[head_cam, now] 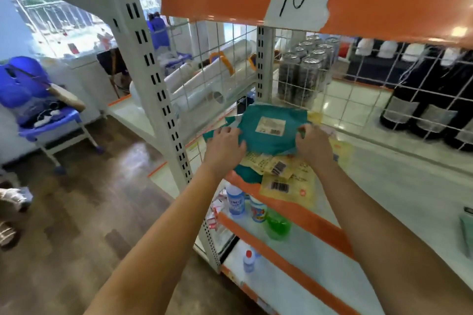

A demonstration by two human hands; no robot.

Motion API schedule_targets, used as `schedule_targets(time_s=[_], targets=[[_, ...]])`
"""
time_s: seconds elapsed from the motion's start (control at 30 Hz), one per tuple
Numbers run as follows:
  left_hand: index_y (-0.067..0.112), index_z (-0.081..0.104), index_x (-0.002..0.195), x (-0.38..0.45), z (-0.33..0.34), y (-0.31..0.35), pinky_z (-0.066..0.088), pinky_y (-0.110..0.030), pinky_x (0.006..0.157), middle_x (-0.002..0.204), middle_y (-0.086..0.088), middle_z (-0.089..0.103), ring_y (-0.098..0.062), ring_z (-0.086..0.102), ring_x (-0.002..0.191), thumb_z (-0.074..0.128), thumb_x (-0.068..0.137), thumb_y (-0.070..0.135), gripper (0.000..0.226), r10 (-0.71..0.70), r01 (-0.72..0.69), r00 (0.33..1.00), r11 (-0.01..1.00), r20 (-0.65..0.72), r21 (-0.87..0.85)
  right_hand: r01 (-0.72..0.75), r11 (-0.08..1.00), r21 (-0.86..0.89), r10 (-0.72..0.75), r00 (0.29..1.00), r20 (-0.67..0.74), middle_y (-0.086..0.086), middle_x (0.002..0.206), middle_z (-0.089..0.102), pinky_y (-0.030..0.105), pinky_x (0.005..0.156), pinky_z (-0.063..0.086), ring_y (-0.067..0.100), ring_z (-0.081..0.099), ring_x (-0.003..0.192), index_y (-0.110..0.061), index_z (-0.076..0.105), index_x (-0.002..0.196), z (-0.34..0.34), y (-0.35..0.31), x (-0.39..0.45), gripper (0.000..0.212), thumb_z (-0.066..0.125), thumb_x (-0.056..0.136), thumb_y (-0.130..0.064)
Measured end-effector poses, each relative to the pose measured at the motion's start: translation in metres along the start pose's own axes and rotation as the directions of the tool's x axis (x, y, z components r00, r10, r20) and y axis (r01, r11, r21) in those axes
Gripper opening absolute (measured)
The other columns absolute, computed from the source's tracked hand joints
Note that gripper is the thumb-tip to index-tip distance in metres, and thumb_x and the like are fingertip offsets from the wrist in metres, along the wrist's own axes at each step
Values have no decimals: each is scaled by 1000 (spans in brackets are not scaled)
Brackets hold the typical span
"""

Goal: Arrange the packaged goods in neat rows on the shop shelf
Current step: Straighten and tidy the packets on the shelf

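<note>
- Far left there was a blue plastic chair (48, 112) with clothes or bags piled on it, standing on a dark wood-look floor (97, 202), well away from the shelving.
- Next over, the white slotted upright (163, 100) of the shelf unit ran diagonally down through the view.
- The left hand (225, 142) was on the left edge of a teal packet (268, 130), fingers curled over the edge and gripping it.
- That teal packet sat on the middle shelf (384, 186), near its left end and up towards the wire mesh back (230, 59). It had a pale label with a barcode facing up, and it lay on top of other packets.
- Poking out from under it towards the front edge were some yellow packets (284, 181) with barcodes, overlapping each other pretty messily, plus another bit of teal.
- The right hand (311, 144) was clamped on the packet's right edge the same way, fingers bent over it.
- Below, on the lower shelves, stood a few small bottles (235, 202) and a green cup (277, 225).
- Up top, a paper tag (298, 0) reading "10" was stuck on the orange shelf edge.
- Behind the mesh were dark cans (304, 69), and further right big dark bottles (430, 100) with white caps.
</note>
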State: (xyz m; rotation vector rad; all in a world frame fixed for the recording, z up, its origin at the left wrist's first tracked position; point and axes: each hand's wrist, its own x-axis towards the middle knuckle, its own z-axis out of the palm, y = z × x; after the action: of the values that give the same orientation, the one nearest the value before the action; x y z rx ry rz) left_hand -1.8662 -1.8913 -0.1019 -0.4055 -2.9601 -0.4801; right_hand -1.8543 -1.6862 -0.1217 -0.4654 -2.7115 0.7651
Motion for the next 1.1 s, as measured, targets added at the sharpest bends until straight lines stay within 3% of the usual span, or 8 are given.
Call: schedule_targets(time_s=[0.5,0.9,1.0,1.1], targets=[[15,44,137,83,24,-9,36,-48,105,136,-11,47,-31,41,127,38,97,33,44,-56,57,992,998,115,-6,-181,979,-94,191,975,115,20,124,53,39,89,41,36,50,114,-2,48,125,9,7,58,39,41,95,-26],[11,50,127,99,40,-18,46,-43,90,124,-13,56,-31,52,111,45,93,33,41,0,13,995,991,100,-131,-373,919,126,363,927,96,14,120,59,31,79,38,31,54,109,-7,50,125,6,-8,61,37,45,92,-22],[10,48,128,100,42,-22,44,-42,94,128,-13,54,-31,50,114,45,95,33,41,27,-11,995,988,100,-153,-401,893,204,389,916,99,12,111,59,30,78,38,29,54,107,-5,52,123,5,-16,57,34,47,92,-20],[9,47,129,99,44,-25,41,-43,97,130,-13,53,-32,49,116,43,96,32,41,62,-46,994,983,87,-176,-433,872,228,424,901,91,13,115,61,28,75,39,29,56,101,-5,55,120,6,-21,56,34,50,90,-21]])
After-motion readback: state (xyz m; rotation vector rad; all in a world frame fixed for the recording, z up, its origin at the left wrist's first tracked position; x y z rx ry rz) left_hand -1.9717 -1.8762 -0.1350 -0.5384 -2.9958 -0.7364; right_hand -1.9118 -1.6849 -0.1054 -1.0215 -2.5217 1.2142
